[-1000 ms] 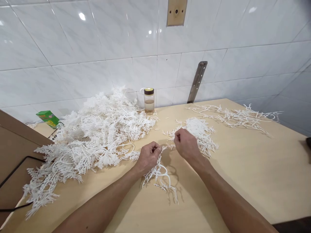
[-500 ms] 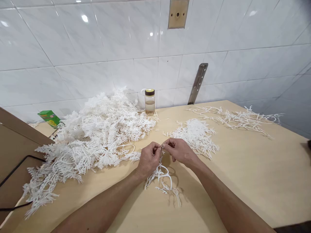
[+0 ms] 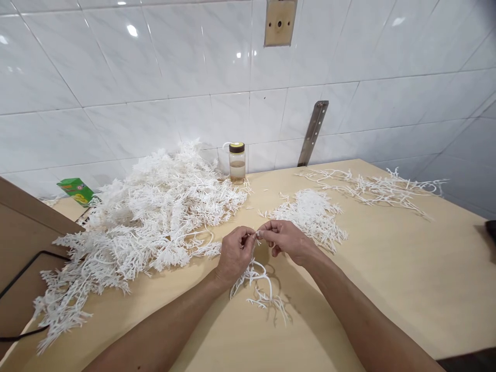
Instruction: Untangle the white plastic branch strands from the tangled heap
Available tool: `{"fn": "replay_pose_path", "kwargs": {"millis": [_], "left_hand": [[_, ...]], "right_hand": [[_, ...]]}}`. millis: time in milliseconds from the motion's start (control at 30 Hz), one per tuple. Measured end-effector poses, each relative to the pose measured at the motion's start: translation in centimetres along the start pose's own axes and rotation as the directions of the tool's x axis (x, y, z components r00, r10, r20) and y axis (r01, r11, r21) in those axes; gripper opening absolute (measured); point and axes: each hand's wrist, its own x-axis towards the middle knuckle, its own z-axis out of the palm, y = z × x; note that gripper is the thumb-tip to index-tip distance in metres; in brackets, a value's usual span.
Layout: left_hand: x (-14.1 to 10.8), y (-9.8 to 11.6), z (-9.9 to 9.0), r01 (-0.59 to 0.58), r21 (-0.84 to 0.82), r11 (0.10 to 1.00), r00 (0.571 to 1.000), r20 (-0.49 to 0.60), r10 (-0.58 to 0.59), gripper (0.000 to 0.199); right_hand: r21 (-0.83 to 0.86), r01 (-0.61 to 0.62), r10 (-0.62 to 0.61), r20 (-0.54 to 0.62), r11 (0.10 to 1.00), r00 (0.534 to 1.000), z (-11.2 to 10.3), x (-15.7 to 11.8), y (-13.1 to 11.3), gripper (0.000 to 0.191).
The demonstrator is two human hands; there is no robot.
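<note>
My left hand [image 3: 237, 253] is closed in a pinch on a white, branching artificial twig [image 3: 263, 283], whose curled stems hang below the hand over the table. My right hand [image 3: 287, 238] pinches a small sprig at the twig's upper end, its fingertips almost against the left ones. Just behind my right hand lies a flat heap of small white sprigs [image 3: 310, 212]. To the left spreads a large pile of bushy white artificial branches [image 3: 155, 201], its edge close to my left hand. The exact grip between the fingertips is too small to make out.
Bare white stems [image 3: 380, 186] lie at the back right of the wooden table [image 3: 406, 268]. A water bottle [image 3: 237, 164] stands by the tiled wall. At left are a green box [image 3: 76, 190], a brown panel [image 3: 31, 227] and a black cable [image 3: 27, 271]. A metal bracket [image 3: 313, 133] leans on the wall.
The view has shifted slightly, so everything sits a little further left. Both hands keep their pinch at nearly the same place, and the hanging stems have moved very little.
</note>
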Motion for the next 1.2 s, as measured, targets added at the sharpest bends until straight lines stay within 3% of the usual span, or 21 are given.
{"fn": "replay_pose_path", "kwargs": {"millis": [133,233,367,533,800,933,1100,1200], "left_hand": [[0.1,-0.2,-0.3,-0.163,0.118,0.98,0.986,0.0,0.164,0.015],[0.1,-0.2,-0.3,-0.225,0.17,0.96,0.974,0.015,0.225,0.018],[0.1,-0.2,-0.4,-0.23,0.181,0.956,0.972,0.002,0.233,0.016],[0.1,-0.4,-0.3,-0.205,0.18,0.962,0.977,-0.014,0.211,0.014],[0.1,-0.5,-0.2,-0.168,0.191,0.967,0.985,0.009,0.17,0.012],[0.0,-0.3,-0.3,-0.136,0.188,0.973,0.991,0.006,0.137,0.012],[0.3,0.2,-0.4,-0.018,0.173,0.985,0.999,0.051,0.009,0.014],[0.4,0.3,-0.4,0.082,0.114,0.99,0.994,0.062,-0.089,0.014]], "right_hand": [[0.054,-0.079,0.079,0.002,0.995,0.997,-0.2,-0.3,-0.6,0.027],[0.03,-0.097,0.095,0.037,0.995,0.995,-0.5,-0.1,-0.4,0.028],[0.003,-0.068,0.067,0.084,0.998,0.994,-0.6,0.0,-0.1,0.019],[-0.031,-0.002,0.004,0.065,1.0,0.998,-0.6,0.0,0.0,0.021],[-0.268,0.023,-0.027,-0.011,0.963,1.0,-0.4,-0.2,0.0,0.016],[-0.444,0.154,-0.191,-0.038,0.882,0.981,0.0,-0.7,-0.5,0.014],[-0.715,0.254,-0.422,-0.063,0.651,0.904,1.7,-0.5,0.0,0.012],[-0.803,0.241,-0.5,-0.08,0.546,0.863,2.0,0.1,0.6,0.015]]}}
